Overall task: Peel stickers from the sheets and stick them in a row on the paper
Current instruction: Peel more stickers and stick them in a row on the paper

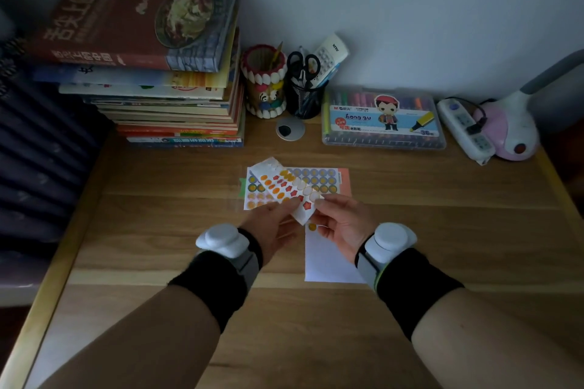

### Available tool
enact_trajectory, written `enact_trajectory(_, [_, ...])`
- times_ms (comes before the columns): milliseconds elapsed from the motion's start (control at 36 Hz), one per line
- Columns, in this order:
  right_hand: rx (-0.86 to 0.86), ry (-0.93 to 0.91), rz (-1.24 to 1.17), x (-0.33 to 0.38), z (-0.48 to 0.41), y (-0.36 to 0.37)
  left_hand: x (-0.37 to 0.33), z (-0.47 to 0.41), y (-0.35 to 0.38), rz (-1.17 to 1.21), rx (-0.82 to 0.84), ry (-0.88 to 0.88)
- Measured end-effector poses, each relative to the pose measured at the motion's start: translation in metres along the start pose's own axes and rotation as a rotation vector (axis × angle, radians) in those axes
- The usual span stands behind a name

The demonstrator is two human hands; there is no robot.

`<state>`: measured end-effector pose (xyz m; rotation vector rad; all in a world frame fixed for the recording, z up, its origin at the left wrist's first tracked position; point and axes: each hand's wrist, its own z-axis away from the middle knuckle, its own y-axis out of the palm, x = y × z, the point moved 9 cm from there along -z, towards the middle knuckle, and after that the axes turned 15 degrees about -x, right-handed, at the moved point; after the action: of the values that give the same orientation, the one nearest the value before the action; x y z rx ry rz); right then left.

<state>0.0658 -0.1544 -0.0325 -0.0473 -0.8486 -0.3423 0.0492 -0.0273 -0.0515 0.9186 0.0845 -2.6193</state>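
I hold a sticker sheet [284, 185] with orange circles and red stars tilted above the desk. My left hand [273, 226] grips its near edge from the left. My right hand [339, 223] pinches the sheet's near right corner beside a red star sticker [307, 205]. Under the hands lies a white paper [328, 262] with one yellow round sticker [312, 227] at its top left. Another sticker sheet [319, 181] with blue-ringed yellow circles lies flat on the desk behind.
On the wooden desk [158, 230], a stack of books [158, 73] stands at the back left. Two pen holders [267, 85], a marker box [382, 118], a power strip [466, 129] and a pink lamp base [508, 133] line the back wall.
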Motion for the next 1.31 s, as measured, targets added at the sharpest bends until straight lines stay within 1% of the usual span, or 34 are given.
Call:
enact_trajectory(56, [0.019, 0.006, 0.01, -0.002, 0.0, 0.001, -0.003, -0.001, 0.004, 0.141, 0.027, -0.036])
enact_trajectory(111, [0.026, 0.013, 0.032, -0.004, -0.001, 0.0, -0.007, -0.002, 0.006, 0.226, 0.043, -0.056])
enact_trajectory(194, [0.016, 0.014, 0.087, -0.008, -0.004, -0.006, -0.009, -0.007, 0.004, 0.269, 0.033, -0.059])
enact_trajectory(278, [0.011, 0.018, 0.128, -0.009, -0.005, -0.011, -0.01, -0.012, -0.001, 0.287, -0.014, -0.047])
enact_trajectory(389, [0.003, 0.016, 0.158, -0.006, -0.004, -0.011, -0.011, -0.014, -0.003, 0.206, -0.03, 0.003])
enact_trajectory(583, [-0.02, -0.108, 0.14, 0.008, -0.011, -0.007, -0.003, -0.018, 0.0, -0.001, -0.009, 0.067])
enact_trajectory(722, [0.004, -0.156, 0.207, 0.007, -0.012, -0.002, -0.007, -0.015, 0.006, 0.118, 0.052, 0.029])
enact_trajectory(778, [0.004, -0.171, 0.23, 0.007, -0.012, -0.002, -0.009, -0.016, 0.007, 0.131, 0.057, 0.03])
enact_trajectory(861, [-0.008, -0.23, 0.269, 0.011, -0.011, -0.003, -0.009, -0.019, 0.006, 0.122, 0.052, 0.044])
enact_trajectory(1028, [-0.068, -0.49, 0.476, 0.029, -0.007, -0.002, -0.005, -0.024, 0.004, 0.042, 0.023, 0.072])
enact_trajectory(1306, [-0.082, -0.637, 0.654, 0.035, 0.002, 0.007, -0.005, -0.022, 0.006, 0.04, 0.031, 0.065])
